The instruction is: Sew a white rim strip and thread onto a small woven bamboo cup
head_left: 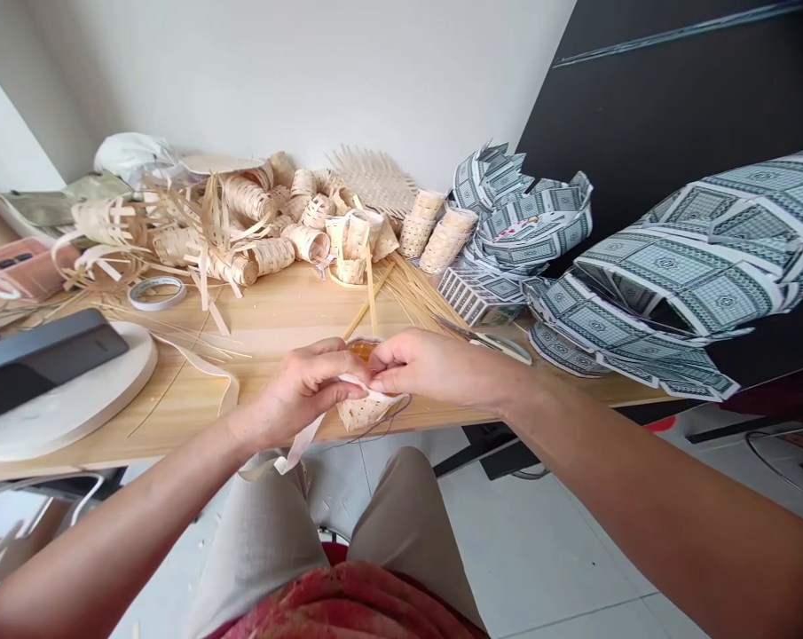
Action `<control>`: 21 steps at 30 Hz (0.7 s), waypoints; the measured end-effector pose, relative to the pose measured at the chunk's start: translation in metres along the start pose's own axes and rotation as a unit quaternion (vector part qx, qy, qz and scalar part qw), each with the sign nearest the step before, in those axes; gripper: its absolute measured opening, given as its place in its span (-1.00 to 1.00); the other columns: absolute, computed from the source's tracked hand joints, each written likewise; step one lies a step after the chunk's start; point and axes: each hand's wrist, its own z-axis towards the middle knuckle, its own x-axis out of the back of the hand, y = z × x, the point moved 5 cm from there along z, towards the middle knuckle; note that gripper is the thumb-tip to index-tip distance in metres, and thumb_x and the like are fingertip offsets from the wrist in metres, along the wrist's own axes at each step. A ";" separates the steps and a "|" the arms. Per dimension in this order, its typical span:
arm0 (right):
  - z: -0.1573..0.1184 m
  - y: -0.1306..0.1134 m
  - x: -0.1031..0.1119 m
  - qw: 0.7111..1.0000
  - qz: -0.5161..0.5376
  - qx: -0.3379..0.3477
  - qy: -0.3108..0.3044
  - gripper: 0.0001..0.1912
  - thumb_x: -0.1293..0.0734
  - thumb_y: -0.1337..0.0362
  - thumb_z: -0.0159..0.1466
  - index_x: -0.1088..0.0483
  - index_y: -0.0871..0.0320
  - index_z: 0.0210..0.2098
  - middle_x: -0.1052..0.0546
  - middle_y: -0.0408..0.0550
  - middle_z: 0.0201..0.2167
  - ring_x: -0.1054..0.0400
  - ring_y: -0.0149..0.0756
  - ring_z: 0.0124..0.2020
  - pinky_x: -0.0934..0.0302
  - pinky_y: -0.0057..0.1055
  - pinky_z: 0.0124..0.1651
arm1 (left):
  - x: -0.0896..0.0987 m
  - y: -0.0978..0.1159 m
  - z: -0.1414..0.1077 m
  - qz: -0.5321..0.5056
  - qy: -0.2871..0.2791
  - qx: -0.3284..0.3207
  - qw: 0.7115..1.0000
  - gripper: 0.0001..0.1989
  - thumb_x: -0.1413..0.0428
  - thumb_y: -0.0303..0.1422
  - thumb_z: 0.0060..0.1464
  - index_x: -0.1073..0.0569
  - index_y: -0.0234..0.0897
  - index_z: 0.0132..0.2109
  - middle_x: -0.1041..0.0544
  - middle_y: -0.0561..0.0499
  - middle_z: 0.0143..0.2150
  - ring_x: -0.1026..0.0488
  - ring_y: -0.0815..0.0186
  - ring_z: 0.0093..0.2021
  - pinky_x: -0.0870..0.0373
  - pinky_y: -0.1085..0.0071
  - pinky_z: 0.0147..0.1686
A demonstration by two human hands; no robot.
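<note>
My left hand (pixel 304 386) and my right hand (pixel 434 366) meet above the table's front edge, both pinching a small woven bamboo basket (pixel 366 411) from above. Their fingers hide its upper part. A pale bamboo strip (pixel 306 442) hangs from the basket down to the left, beside my left hand. A thin dark cord (pixel 382 426) trails below the basket. Between my hands shows an amber-coloured piece (pixel 363 349), too hidden to name exactly.
A wooden table (pixel 268 306) holds a heap of woven bamboo tubes (pixel 261 240), loose strips, a tape roll (pixel 157 293) and scissors (pixel 487 342). A phone (pixel 42 359) lies on a round white board (pixel 82 395) at left. Patterned printed paper (pixel 680 266) is piled at right.
</note>
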 end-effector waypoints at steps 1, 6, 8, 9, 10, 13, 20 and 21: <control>-0.001 0.000 0.000 1.000 0.005 0.000 0.000 -0.83 -0.22 0.29 0.05 -0.39 0.24 -0.50 -0.26 -0.23 -0.62 -0.10 -0.49 -0.55 0.15 -0.49 -0.50 | 0.000 0.000 0.000 0.003 -0.002 0.002 1.000 -0.96 -0.09 -0.49 0.03 -0.44 -0.33 -0.36 -0.36 0.08 -0.47 -0.32 0.47 -0.43 -0.25 0.58 -0.43; -0.002 0.001 0.001 1.000 0.015 -0.007 0.007 -0.83 -0.22 0.26 0.04 -0.37 0.23 -0.54 -0.21 -0.25 -0.64 -0.05 -0.50 -0.56 0.17 -0.49 -0.51 | 0.000 -0.002 0.000 0.023 -0.010 0.021 0.999 -0.96 -0.10 -0.49 0.02 -0.44 -0.33 -0.37 -0.37 0.07 -0.46 -0.34 0.47 -0.42 -0.26 0.58 -0.43; -0.003 0.002 0.002 1.000 0.011 -0.012 0.017 -0.84 -0.22 0.26 0.04 -0.36 0.23 -0.55 -0.20 -0.25 -0.65 -0.04 -0.50 -0.56 0.18 -0.49 -0.51 | 0.000 -0.002 0.000 0.031 -0.011 0.022 0.999 -0.96 -0.10 -0.48 0.02 -0.45 -0.33 -0.36 -0.38 0.07 -0.46 -0.35 0.48 -0.42 -0.27 0.59 -0.43; -0.003 0.002 0.002 1.000 0.010 -0.015 0.019 -0.84 -0.22 0.26 0.04 -0.36 0.23 -0.55 -0.20 -0.25 -0.65 -0.04 -0.50 -0.57 0.18 -0.49 -0.51 | -0.001 -0.001 0.000 0.035 -0.011 0.020 0.999 -0.96 -0.10 -0.47 0.03 -0.45 -0.33 -0.36 -0.38 0.07 -0.46 -0.35 0.48 -0.42 -0.27 0.59 -0.43; -0.004 0.002 0.001 1.000 0.009 -0.016 0.022 -0.84 -0.22 0.26 0.04 -0.35 0.23 -0.55 -0.20 -0.25 -0.65 -0.04 -0.50 -0.57 0.18 -0.49 -0.51 | -0.001 -0.001 0.000 0.041 -0.011 0.018 0.999 -0.96 -0.10 -0.46 0.03 -0.45 -0.33 -0.36 -0.38 0.07 -0.45 -0.35 0.48 -0.43 -0.27 0.59 -0.44; -0.005 0.003 0.000 1.000 0.015 -0.013 0.023 -0.85 -0.22 0.28 0.04 -0.34 0.22 -0.56 -0.21 -0.26 -0.66 -0.04 -0.50 -0.58 0.16 -0.49 -0.52 | -0.001 0.000 0.000 0.056 -0.013 0.008 0.998 -0.92 -0.08 -0.43 0.05 -0.46 -0.33 -0.36 -0.38 0.06 -0.45 -0.36 0.48 -0.44 -0.28 0.59 -0.44; -0.003 0.004 0.000 0.996 0.058 0.021 0.071 -0.94 -0.25 0.35 0.01 -0.33 0.21 -0.54 -0.24 -0.27 -0.64 -0.07 -0.52 -0.57 0.10 -0.53 -0.53 | 0.001 -0.001 -0.001 0.067 -0.019 0.000 0.998 -0.91 -0.07 -0.44 0.06 -0.46 -0.33 -0.34 -0.38 0.06 -0.46 -0.35 0.47 -0.44 -0.27 0.59 -0.44; -0.004 0.005 0.001 0.994 0.062 0.032 0.086 -0.94 -0.25 0.35 0.01 -0.34 0.20 -0.53 -0.22 -0.28 -0.64 -0.06 -0.53 -0.58 0.11 -0.54 -0.54 | 0.001 -0.002 -0.001 0.067 -0.019 0.002 0.998 -0.91 -0.07 -0.44 0.06 -0.47 -0.33 -0.35 -0.37 0.07 -0.48 -0.35 0.47 -0.45 -0.26 0.59 -0.45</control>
